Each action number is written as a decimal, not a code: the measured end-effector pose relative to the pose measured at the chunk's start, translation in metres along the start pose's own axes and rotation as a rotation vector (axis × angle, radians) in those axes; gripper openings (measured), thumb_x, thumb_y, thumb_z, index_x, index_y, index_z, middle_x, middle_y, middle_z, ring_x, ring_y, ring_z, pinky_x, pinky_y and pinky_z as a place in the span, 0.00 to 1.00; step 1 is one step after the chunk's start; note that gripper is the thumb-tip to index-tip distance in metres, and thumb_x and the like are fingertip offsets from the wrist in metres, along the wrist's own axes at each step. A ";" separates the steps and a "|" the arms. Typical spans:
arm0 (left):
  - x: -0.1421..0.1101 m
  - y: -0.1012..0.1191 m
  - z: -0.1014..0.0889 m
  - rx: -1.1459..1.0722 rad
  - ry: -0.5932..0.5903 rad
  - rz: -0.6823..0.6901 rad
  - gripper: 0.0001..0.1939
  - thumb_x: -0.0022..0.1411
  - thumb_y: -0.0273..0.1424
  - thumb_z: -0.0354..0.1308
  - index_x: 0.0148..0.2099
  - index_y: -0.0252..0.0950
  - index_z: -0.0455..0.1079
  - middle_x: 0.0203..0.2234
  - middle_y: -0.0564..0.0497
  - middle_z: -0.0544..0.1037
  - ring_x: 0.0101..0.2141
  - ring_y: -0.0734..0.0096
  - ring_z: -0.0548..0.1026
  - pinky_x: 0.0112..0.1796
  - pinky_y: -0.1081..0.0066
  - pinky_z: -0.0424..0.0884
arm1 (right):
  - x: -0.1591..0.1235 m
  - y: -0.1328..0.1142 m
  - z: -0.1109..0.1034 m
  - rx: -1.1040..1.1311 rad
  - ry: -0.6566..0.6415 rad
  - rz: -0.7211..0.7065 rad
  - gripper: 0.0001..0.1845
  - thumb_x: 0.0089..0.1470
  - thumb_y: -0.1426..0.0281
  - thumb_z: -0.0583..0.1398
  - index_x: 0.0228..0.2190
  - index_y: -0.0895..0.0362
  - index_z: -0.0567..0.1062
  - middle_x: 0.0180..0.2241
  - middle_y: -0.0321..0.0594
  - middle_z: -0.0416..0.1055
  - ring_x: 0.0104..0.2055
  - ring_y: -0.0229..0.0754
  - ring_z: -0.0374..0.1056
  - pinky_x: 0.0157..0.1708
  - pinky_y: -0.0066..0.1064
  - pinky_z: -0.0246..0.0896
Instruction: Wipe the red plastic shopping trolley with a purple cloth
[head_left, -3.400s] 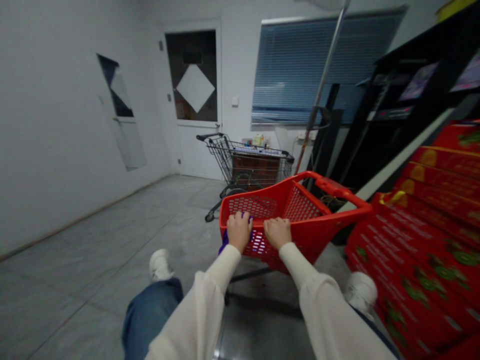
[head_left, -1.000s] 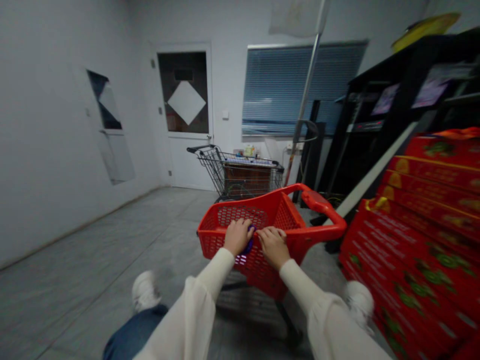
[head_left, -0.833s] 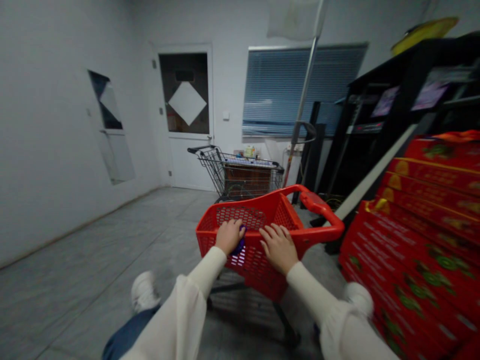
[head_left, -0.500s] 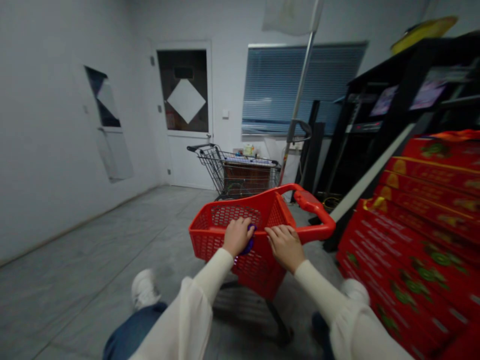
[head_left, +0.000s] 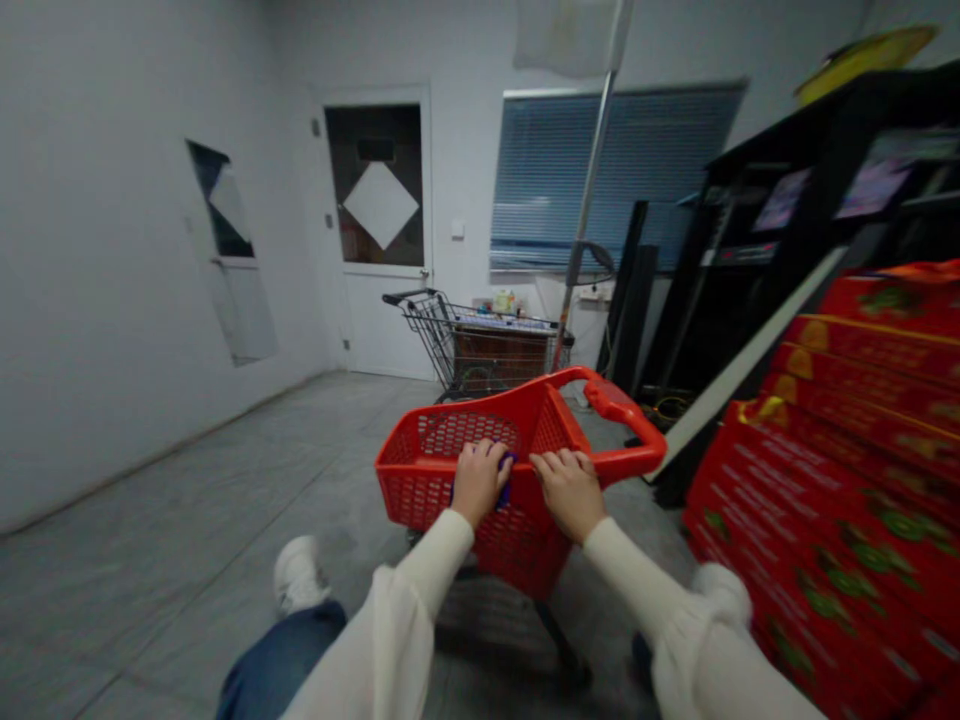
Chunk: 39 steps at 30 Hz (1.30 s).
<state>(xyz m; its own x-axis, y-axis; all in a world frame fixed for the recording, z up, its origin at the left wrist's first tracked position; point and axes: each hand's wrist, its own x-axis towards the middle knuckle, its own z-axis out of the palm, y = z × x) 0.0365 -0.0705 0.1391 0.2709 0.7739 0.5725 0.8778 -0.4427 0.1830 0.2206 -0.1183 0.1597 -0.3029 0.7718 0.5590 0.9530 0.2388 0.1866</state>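
Right before me stands a red plastic shopping cart [head_left: 517,550] with perforated basket walls, turned sideways. My left hand [head_left: 480,482] is closed over the near rim, pressing a small purple cloth [head_left: 505,493] against it. Most of the cloth is hidden under the fingers; purple shows on both sides of the hand. To its right, my right hand [head_left: 570,490] is wrapped over the same rim, close to where the red handle [head_left: 615,402] begins. The basket's visible inside holds nothing I can make out.
Behind it stands a black wire shopping cart [head_left: 427,325] beside a brown box [head_left: 501,355]. Stacked red cartons [head_left: 810,540] rise close on the right, before a black shelf [head_left: 795,130]. A metal pole [head_left: 592,170] leans near the window blind. A white door [head_left: 386,320] is at the back.
My left hand has shifted slightly right and down along the rim with the purple cloth. My right hand keeps its hold. The view has turned slightly left.
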 end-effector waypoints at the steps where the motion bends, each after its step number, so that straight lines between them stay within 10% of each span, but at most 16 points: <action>1: 0.000 -0.002 0.000 0.005 0.003 0.018 0.13 0.71 0.39 0.49 0.49 0.42 0.72 0.43 0.48 0.75 0.43 0.62 0.68 0.47 0.64 0.64 | -0.001 0.004 -0.003 -0.002 0.019 -0.013 0.19 0.65 0.69 0.51 0.52 0.51 0.75 0.47 0.43 0.76 0.49 0.45 0.63 0.53 0.39 0.43; 6: 0.000 -0.016 -0.003 0.052 0.028 -0.069 0.11 0.70 0.37 0.51 0.45 0.40 0.72 0.41 0.47 0.75 0.40 0.62 0.69 0.44 0.64 0.64 | -0.013 0.032 -0.012 0.009 0.141 0.043 0.19 0.63 0.69 0.54 0.52 0.47 0.76 0.51 0.41 0.75 0.55 0.48 0.61 0.57 0.40 0.41; 13: 0.012 0.030 0.007 -0.144 0.098 0.041 0.11 0.70 0.38 0.52 0.47 0.41 0.72 0.42 0.49 0.75 0.42 0.64 0.69 0.46 0.64 0.64 | -0.016 0.037 0.000 0.071 0.159 0.043 0.21 0.61 0.72 0.56 0.53 0.47 0.76 0.49 0.40 0.76 0.52 0.47 0.62 0.56 0.42 0.43; 26: 0.020 0.038 0.000 -0.144 0.077 0.022 0.11 0.70 0.38 0.52 0.47 0.41 0.72 0.42 0.49 0.75 0.42 0.64 0.69 0.46 0.65 0.64 | -0.011 0.035 -0.004 0.004 0.149 -0.038 0.22 0.64 0.68 0.53 0.57 0.55 0.71 0.54 0.46 0.73 0.55 0.48 0.62 0.58 0.40 0.43; 33: 0.012 0.012 0.001 -0.057 0.079 -0.075 0.11 0.70 0.37 0.50 0.46 0.40 0.72 0.41 0.47 0.75 0.41 0.63 0.70 0.46 0.64 0.63 | -0.012 0.044 -0.014 -0.018 0.148 0.064 0.18 0.62 0.62 0.57 0.50 0.55 0.74 0.50 0.46 0.74 0.55 0.49 0.62 0.60 0.43 0.41; 39: 0.026 0.053 0.003 -0.196 0.091 0.066 0.12 0.71 0.39 0.50 0.48 0.41 0.71 0.44 0.49 0.75 0.44 0.64 0.68 0.48 0.64 0.64 | -0.012 0.047 -0.012 -0.014 0.110 0.011 0.21 0.63 0.62 0.54 0.55 0.55 0.70 0.53 0.47 0.72 0.56 0.49 0.61 0.58 0.42 0.43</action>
<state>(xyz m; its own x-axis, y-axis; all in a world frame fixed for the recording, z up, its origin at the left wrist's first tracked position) 0.0913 -0.0721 0.1614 0.2808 0.7005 0.6561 0.7635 -0.5773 0.2895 0.2683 -0.1230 0.1713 -0.2925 0.7045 0.6466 0.9562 0.2219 0.1909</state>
